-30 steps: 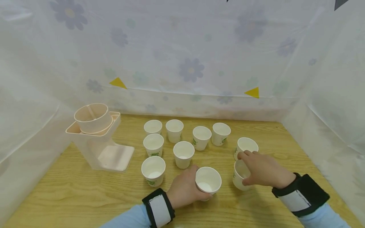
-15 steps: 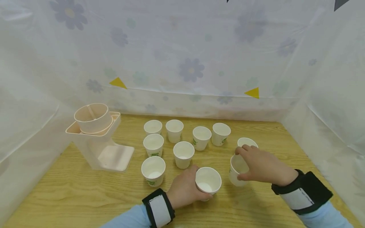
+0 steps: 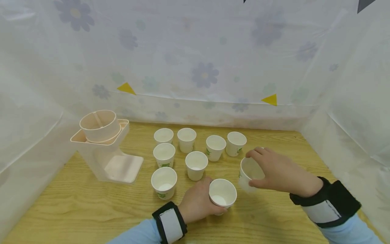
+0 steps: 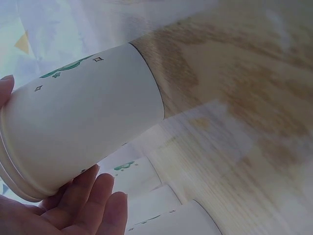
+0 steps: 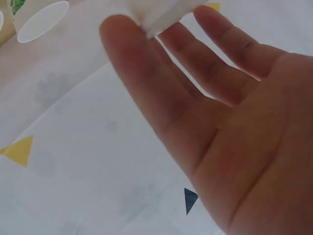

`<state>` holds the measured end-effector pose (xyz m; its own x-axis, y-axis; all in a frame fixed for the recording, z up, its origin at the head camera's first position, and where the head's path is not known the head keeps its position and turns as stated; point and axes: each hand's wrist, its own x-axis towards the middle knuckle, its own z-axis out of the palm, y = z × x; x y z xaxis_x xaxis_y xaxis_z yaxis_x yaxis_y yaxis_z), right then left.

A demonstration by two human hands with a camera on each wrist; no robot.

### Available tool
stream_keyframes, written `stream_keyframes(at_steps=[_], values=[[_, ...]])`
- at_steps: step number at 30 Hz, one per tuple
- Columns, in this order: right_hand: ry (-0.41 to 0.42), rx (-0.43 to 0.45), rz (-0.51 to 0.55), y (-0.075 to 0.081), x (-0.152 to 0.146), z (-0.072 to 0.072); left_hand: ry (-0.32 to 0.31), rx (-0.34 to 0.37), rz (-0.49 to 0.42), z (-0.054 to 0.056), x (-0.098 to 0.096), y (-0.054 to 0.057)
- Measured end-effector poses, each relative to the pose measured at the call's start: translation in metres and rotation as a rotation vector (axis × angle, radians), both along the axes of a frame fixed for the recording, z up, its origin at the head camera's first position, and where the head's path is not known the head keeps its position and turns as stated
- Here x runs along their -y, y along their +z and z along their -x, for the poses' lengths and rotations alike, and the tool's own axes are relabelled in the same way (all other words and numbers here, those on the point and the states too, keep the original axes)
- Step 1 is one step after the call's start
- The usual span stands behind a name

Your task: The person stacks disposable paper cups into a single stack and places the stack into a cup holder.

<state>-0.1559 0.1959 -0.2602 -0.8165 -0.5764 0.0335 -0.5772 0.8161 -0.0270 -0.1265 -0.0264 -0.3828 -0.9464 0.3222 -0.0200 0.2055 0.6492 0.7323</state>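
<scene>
My left hand (image 3: 198,200) grips a white paper cup (image 3: 222,192) near the front middle of the table. In the left wrist view, two rim lines at that cup's mouth (image 4: 14,166) suggest one cup nested in another, with green print on the wall. To the right, my right hand (image 3: 280,173) pinches another white paper cup (image 3: 250,169) by its rim, thumb on the near side and fingers on the far side. Motion blurs the base of this cup. The right wrist view shows the thumb (image 5: 132,54) against the cup's rim (image 5: 171,14).
Several upright paper cups (image 3: 196,164) stand left of and behind my hands. One more cup behind the right hand is mostly hidden. A cream plastic stand (image 3: 123,167) holding a round container (image 3: 100,127) is at the left. Pale curtains (image 3: 189,61) enclose the wooden table (image 3: 91,210).
The right hand has carried its cup leftward and slightly up in the head view, toward the left hand's cup. Its fingers now cover the cup behind. The left hand has stayed put.
</scene>
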Motion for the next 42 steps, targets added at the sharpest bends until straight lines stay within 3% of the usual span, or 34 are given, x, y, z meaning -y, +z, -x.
stream_keyframes(at_steps=[9,18,26,42], values=[[0.050,-0.047,0.043,0.016,0.015,-0.013,-0.004,-0.010,0.002,0.000,0.000,0.000],[0.095,-0.094,0.052,0.019,0.026,-0.021,-0.015,0.001,-0.021,0.001,0.001,-0.002],[0.142,-0.031,0.048,0.015,0.036,-0.023,-0.019,0.002,-0.019,0.002,0.000,-0.002],[0.221,-0.003,0.069,0.004,0.042,-0.021,-0.009,-0.012,0.000,0.002,-0.001,-0.002]])
